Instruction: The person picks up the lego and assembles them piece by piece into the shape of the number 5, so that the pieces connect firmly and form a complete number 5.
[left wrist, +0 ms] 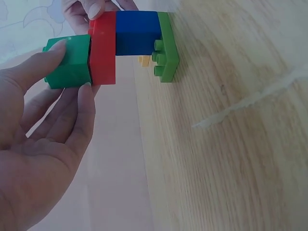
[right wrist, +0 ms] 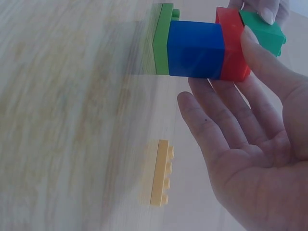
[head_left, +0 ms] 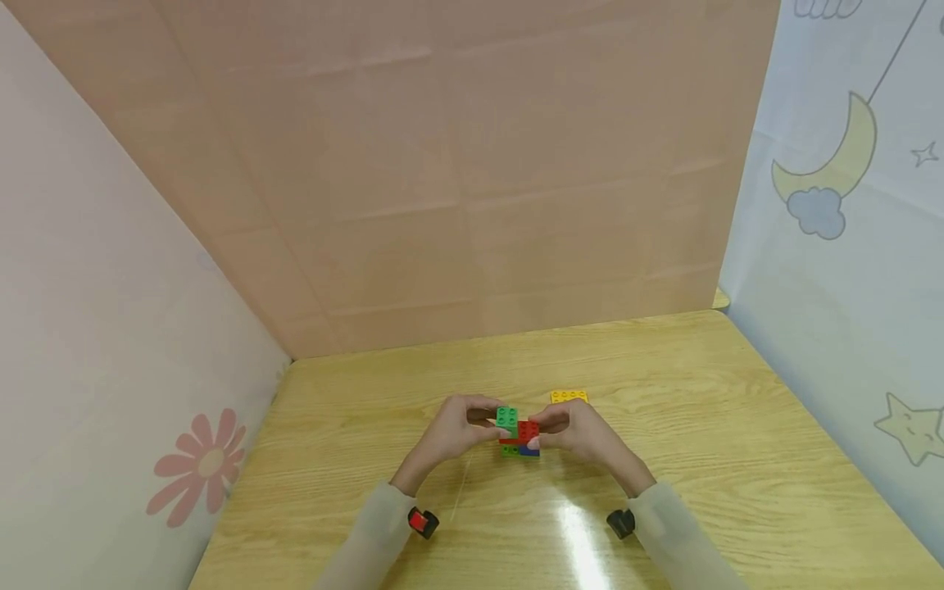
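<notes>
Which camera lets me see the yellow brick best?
The right wrist view: the yellow brick shows its long side and four studs, with nothing in front. The head view shows its studded top, but the right hand covers part. The left wrist view shows just a bit beside the blue brick.

The head camera looks forward and down from above the surface [head_left: 354,426]; sideways-turned wrist cameras, much closer, share the brick stack [left wrist: 105,48].

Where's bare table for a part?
Free: pale wooden tabletop left of the left hand, toward the pink-flowered panel; also right of the right hand, toward the moon-printed panel. Crowded: centre, both hands gripping the green, red and blue plastic brick stack, flat yellow studded brick beyond the right hand.
</notes>
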